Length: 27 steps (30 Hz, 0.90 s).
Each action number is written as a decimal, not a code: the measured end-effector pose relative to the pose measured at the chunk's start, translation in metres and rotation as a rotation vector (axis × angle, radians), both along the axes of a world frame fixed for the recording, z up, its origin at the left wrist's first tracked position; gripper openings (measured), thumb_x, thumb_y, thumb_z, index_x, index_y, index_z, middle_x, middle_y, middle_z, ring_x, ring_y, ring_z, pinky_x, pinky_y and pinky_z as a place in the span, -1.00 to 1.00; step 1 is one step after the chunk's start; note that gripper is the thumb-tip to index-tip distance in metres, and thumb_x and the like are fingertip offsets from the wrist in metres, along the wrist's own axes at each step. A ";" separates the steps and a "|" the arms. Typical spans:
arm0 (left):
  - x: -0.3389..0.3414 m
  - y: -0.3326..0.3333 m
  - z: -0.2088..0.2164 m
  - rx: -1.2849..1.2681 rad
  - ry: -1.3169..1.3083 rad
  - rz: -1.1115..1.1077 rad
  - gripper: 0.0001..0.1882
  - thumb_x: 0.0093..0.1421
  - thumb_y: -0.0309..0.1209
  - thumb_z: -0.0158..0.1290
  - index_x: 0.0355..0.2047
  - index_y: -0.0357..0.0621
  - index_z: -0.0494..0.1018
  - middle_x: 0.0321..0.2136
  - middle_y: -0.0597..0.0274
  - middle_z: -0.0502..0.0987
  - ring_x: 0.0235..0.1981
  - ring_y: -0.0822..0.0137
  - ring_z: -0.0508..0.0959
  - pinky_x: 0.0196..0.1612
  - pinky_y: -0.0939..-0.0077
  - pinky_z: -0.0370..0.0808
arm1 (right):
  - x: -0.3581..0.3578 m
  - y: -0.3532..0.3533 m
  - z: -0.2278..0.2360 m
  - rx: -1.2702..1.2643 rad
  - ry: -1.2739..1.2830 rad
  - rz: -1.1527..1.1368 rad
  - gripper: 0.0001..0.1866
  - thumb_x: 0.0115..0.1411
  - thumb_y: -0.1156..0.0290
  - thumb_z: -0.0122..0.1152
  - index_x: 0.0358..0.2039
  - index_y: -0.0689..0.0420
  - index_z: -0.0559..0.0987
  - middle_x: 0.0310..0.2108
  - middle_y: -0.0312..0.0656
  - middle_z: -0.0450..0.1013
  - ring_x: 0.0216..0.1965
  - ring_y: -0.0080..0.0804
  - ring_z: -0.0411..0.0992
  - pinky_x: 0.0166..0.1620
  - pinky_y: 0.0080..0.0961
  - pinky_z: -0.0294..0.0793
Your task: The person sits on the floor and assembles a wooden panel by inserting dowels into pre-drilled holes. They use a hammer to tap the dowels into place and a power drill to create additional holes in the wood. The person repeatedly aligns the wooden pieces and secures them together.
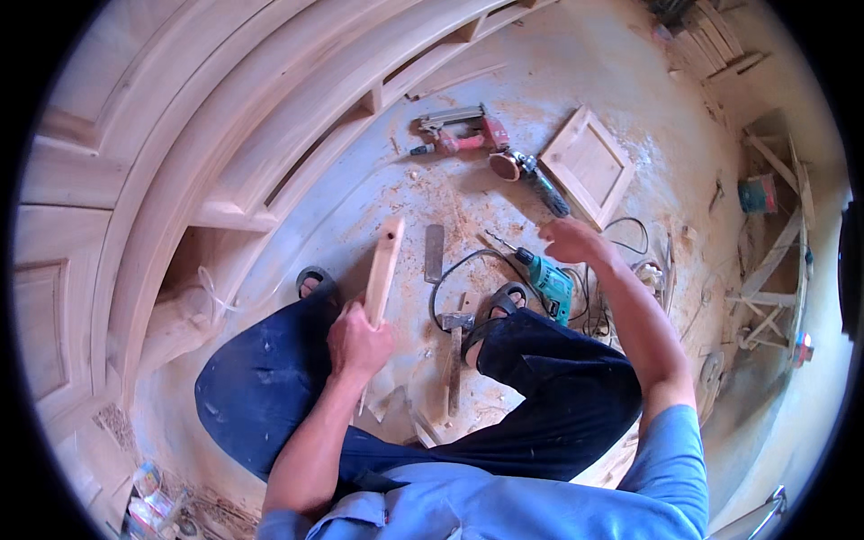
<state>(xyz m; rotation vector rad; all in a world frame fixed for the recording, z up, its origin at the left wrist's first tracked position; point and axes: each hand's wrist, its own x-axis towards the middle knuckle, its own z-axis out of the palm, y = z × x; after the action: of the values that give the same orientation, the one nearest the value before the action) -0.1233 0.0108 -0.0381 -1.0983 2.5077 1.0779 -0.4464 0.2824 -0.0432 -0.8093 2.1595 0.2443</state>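
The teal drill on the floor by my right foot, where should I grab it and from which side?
Grip the teal drill around its body behind the chuck, coming from above with the right hand, which hovers open nearest it. The bit points up-left, away from you, and the cord trails right, so the body is the free part.

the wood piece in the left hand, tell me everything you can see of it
The wood strip is a short, flat, pale bare-timber piece with a light orange tint and straight edges. A small notch or hole shows near its top end. It stands nearly upright, leaning slightly right, above the sawdust-covered floor. The left hand grips its lower end, fingers wrapped around it; nothing else touches it. The right hand is apart, open, out over the teal drill.
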 end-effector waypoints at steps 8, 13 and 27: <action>0.038 -0.014 -0.017 -0.010 0.099 0.032 -0.60 0.03 -0.40 0.17 -0.11 -0.34 0.50 -0.22 -0.24 0.58 -0.15 -0.26 0.58 -0.07 0.03 0.52 | -0.006 -0.118 -0.193 -0.486 0.097 -0.217 -0.22 0.02 0.54 0.09 0.35 0.17 0.28 0.38 0.06 0.19 0.27 0.09 0.31 0.30 -0.20 0.35; 0.030 -0.011 -0.011 0.030 0.010 0.025 -0.59 0.00 -0.42 0.22 -0.15 -0.36 0.45 -0.28 -0.24 0.56 -0.18 -0.29 0.58 -0.10 0.00 0.52 | -0.059 -0.179 -0.254 -0.674 0.231 -0.462 -0.17 0.04 0.58 0.06 0.38 0.18 0.11 0.43 0.04 0.04 0.24 0.16 0.33 0.20 -0.13 0.44; 0.019 0.004 -0.026 0.166 0.170 0.076 -0.58 0.00 -0.41 0.22 -0.12 -0.35 0.49 -0.33 -0.15 0.59 -0.33 -0.21 0.62 -0.23 0.07 0.58 | -0.049 -0.166 -0.277 -0.947 0.230 -0.385 -0.24 0.08 0.55 0.10 0.36 0.11 0.23 0.37 0.11 0.15 0.30 0.19 0.21 0.33 -0.05 0.24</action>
<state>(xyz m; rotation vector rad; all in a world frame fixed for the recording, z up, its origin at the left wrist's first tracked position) -0.1041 0.0143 -0.0642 -1.1046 2.4626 1.4283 -0.4953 0.1169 -0.3206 -0.8458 2.5791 -0.9926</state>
